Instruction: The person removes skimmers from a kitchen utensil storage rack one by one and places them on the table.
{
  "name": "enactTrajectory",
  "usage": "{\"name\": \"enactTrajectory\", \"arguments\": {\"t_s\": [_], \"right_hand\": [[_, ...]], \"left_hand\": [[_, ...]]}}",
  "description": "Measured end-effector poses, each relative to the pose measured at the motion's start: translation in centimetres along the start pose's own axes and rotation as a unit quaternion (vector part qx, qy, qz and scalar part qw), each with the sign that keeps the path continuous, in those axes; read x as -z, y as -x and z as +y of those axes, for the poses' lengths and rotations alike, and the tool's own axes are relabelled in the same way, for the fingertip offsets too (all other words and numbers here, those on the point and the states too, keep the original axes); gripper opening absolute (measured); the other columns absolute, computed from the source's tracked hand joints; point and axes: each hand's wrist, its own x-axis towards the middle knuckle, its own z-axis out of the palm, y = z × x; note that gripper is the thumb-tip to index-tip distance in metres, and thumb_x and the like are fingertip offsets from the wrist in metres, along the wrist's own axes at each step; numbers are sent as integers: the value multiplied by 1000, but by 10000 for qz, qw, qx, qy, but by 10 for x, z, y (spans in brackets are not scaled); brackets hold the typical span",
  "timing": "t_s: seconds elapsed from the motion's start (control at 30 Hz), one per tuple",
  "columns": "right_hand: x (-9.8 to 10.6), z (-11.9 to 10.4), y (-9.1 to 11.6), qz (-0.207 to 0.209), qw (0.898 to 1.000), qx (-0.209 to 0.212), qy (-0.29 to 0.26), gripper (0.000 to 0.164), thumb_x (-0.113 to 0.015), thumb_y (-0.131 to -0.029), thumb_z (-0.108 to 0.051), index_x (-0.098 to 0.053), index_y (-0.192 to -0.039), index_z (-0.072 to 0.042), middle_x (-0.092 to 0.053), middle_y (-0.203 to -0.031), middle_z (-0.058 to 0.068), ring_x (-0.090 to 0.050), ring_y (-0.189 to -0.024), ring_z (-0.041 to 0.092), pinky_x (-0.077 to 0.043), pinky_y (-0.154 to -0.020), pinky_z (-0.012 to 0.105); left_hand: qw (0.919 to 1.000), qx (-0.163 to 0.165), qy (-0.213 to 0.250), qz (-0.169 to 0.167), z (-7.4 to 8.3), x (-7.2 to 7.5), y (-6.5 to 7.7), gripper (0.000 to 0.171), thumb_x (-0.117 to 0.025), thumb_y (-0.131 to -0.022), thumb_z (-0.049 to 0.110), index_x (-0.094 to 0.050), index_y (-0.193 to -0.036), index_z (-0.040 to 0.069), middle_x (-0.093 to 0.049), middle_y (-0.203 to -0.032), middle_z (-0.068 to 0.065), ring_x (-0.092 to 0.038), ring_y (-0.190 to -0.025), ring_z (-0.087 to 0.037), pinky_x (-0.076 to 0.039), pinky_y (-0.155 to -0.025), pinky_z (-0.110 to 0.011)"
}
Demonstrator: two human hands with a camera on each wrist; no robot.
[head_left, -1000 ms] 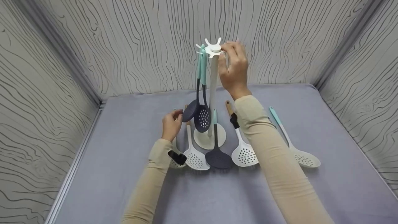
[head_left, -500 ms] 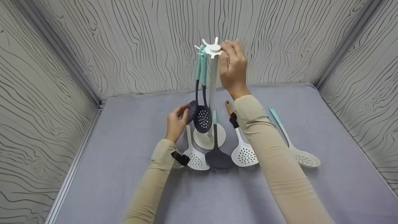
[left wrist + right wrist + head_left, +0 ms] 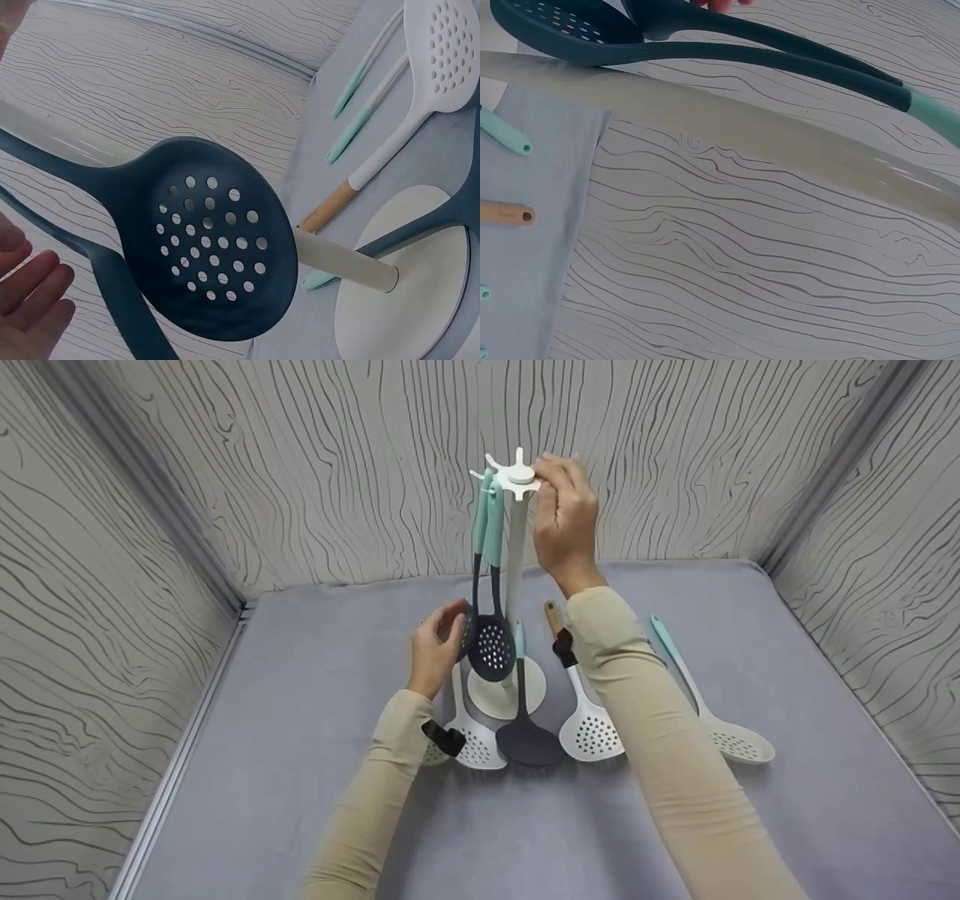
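Observation:
A white rotating utensil stand (image 3: 520, 476) with hooked arms rises from a round base. From one side of it hang two dark utensils with teal handles. The front one is a slotted skimmer (image 3: 127, 180), its perforated bowl facing forward. Behind it hangs a second dark utensil (image 3: 124, 292), also perforated, its head partly covered. My left hand (image 3: 435, 652) is at that rear utensil's head, fingers extended and loosely bent beside it. My right hand (image 3: 568, 514) pinches the edge of the hooked top between thumb and fingers.
Around the base on the grey cloth lie a white slotted turner (image 3: 475, 750), a dark turner (image 3: 529, 746) and a white skimmer (image 3: 576, 686) with a wooden handle. A pale slotted spoon (image 3: 679, 660) lies right; another pale utensil is half hidden under the left wrist. Wood-patterned walls (image 3: 360, 472) enclose the table.
The hooked top has turned slightly under my right hand. My left hand has moved right and a little up, and the rear utensil's head has shifted behind the front skimmer.

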Motion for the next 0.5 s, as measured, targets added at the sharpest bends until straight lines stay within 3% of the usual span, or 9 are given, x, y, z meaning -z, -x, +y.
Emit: {"name": "enactTrajectory", "arguments": {"t_s": [0.3, 0.5], "right_hand": [[0, 2, -2, -10, 9997, -134, -221, 33, -40, -92, -5, -68, -102, 8, -65, -115, 24, -61, -117, 33, -49, -106, 32], [3, 1, -5, -120, 9987, -435, -237, 34, -39, -93, -5, -69, -104, 5, -66, -120, 23, -58, -125, 32, -36, -120, 36]], "left_hand": [[9997, -148, -12, -176, 1, -7, -4, 37, -54, -97, 11, -53, -131, -5, -62, -130, -22, -60, -122, -31, -50, -105, -34], [9993, -287, -26, -253, 1, -9, -5, 39, -53, -97, 10, -51, -133, -5, -60, -132, -23, -59, -124, -33, -49, -107, -34]]}}
